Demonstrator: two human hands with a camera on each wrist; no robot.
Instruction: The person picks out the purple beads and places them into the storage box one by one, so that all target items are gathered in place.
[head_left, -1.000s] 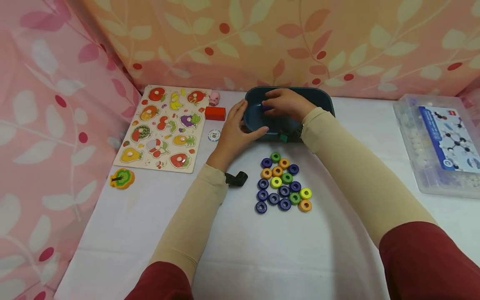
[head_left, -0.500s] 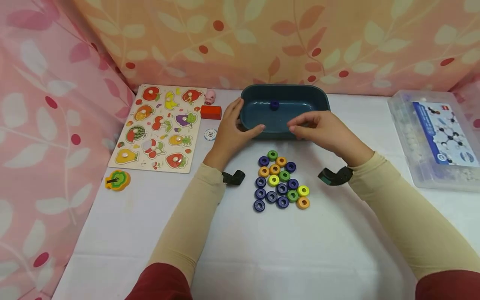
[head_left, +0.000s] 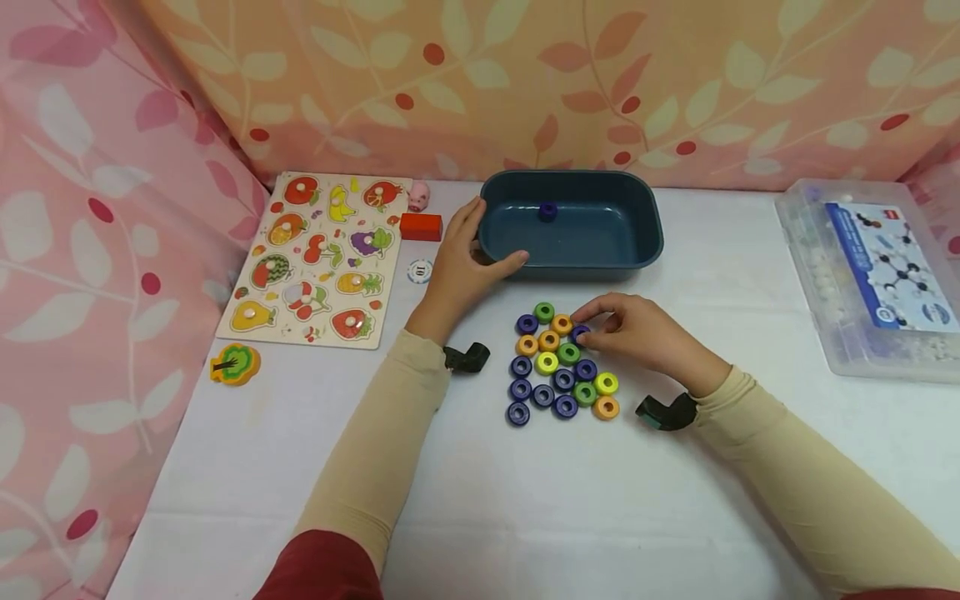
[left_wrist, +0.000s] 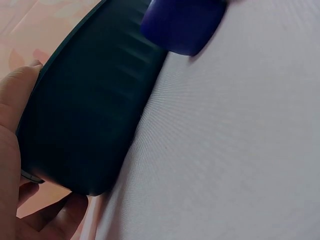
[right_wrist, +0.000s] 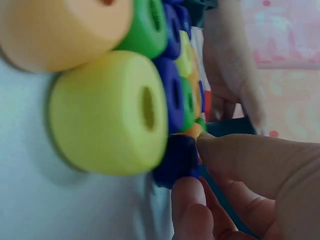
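The right hand's [head_left: 636, 335] grip is narrow, pinching a purple bead [right_wrist: 176, 157] at the upper right of the bead cluster [head_left: 553, 368] on the bench [head_left: 637, 500]. The left hand [head_left: 459, 271] lies against the dark blue tray's [head_left: 600, 235] left end (one lone bead [head_left: 548, 212] sits inside). A fruit puzzle board [head_left: 333, 262] lies farther left.
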